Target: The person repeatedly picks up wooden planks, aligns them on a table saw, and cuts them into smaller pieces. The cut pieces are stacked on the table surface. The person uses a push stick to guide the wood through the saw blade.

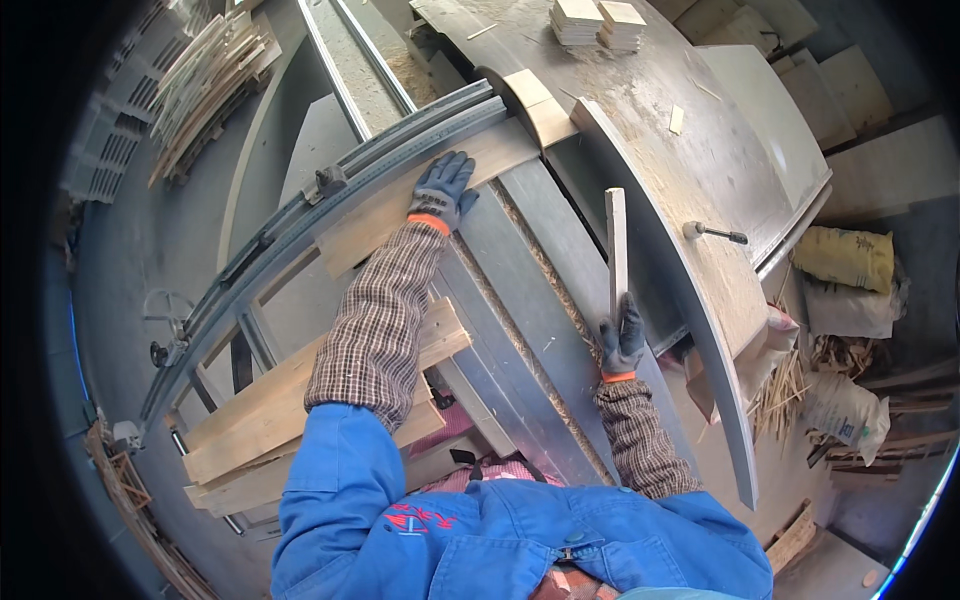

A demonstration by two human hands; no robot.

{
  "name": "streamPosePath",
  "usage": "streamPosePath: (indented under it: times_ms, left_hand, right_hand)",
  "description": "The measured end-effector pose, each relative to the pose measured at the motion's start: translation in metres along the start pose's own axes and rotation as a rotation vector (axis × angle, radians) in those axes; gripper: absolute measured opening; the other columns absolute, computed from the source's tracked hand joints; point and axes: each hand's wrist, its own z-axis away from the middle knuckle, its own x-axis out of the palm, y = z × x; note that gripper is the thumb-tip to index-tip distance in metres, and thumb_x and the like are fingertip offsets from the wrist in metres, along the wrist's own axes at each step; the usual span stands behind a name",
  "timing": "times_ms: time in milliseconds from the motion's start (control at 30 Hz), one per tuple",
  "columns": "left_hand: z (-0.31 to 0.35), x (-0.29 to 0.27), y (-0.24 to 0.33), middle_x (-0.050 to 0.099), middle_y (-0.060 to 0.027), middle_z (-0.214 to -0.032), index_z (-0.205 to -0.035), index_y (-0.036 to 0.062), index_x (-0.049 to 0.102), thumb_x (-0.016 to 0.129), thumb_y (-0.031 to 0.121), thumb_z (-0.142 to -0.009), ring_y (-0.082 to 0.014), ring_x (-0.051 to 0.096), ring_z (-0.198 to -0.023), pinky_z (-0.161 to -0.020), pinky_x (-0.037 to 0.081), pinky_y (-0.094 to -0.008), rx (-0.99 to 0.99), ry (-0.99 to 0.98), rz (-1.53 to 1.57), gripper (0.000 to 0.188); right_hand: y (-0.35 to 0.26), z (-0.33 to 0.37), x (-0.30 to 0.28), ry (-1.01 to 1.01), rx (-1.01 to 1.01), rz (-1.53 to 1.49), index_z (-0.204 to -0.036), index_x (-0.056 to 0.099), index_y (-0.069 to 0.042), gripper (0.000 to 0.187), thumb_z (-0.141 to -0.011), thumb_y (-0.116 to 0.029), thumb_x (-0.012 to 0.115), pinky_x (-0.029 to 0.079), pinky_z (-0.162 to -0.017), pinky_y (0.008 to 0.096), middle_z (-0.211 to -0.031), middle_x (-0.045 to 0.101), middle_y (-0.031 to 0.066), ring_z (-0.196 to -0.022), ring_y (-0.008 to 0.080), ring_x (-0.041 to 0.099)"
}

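My left hand (445, 188), in a grey glove with an orange cuff, lies flat with its fingers stretched out on a pale wooden board (372, 222). The board rests along a metal crosscut fence (415, 138) on a saw table (565, 215). Beyond the board's right end sits a shorter wood piece (540, 108), beside a dark round edge that may be a saw blade. On the right, my gloved right hand (622, 340) is closed around the near end of a narrow wooden stick (617, 240), which points away from me beside the long curved-looking rip fence (690, 255).
Planks (255, 425) lie stacked at my left by my elbow. Small stacked wood blocks (590, 22) stand on the far tabletop, amid sawdust and a loose offcut (676, 120). A lever handle (715, 233) juts out right of the rip fence. Sacks (845, 258) stand at the right.
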Motion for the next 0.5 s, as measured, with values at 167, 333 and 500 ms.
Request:
streamPosePath:
  times_ms: [167,333,500]
  left_hand:
    - [0.034,-0.003,-0.023,0.043,-0.0123,-0.155,-0.147,0.0099,0.048,0.066,0.042,-0.09,-0.0318,0.037,-0.144,-0.121,0.028,-0.0437,-0.065,-0.039,-0.021,0.068]
    - [0.061,-0.008,-0.038,0.047,-0.0148,-0.151,-0.143,0.0085,0.052,0.073,0.037,-0.085,-0.0349,0.043,-0.139,-0.116,0.036,-0.045,-0.02,0.038,-0.024,0.068]
    - [0.064,-0.013,-0.04,0.05,-0.0142,-0.149,-0.142,0.0084,0.053,0.074,0.031,-0.085,-0.0356,0.045,-0.137,-0.115,0.038,-0.0449,-0.001,0.07,0.019,0.065]
  right_hand:
    - [0.008,0.0,0.004,-0.028,0.001,0.042,-0.141,0.054,-0.001,0.059,-0.086,-0.013,0.071,0.048,-0.099,0.0407,-0.126,0.064,0.0201,-0.113,0.0341,0.063]
    - [0.007,0.001,0.002,-0.03,0.019,0.053,-0.141,0.054,0.0,0.061,-0.083,-0.011,0.072,0.049,-0.098,0.0411,-0.124,0.065,0.0205,-0.112,0.0346,0.063]
    - [0.005,-0.003,-0.009,-0.004,-0.05,0.07,-0.141,0.054,0.001,0.06,-0.084,-0.009,0.071,0.049,-0.098,0.0409,-0.124,0.065,0.0206,-0.111,0.0345,0.064]
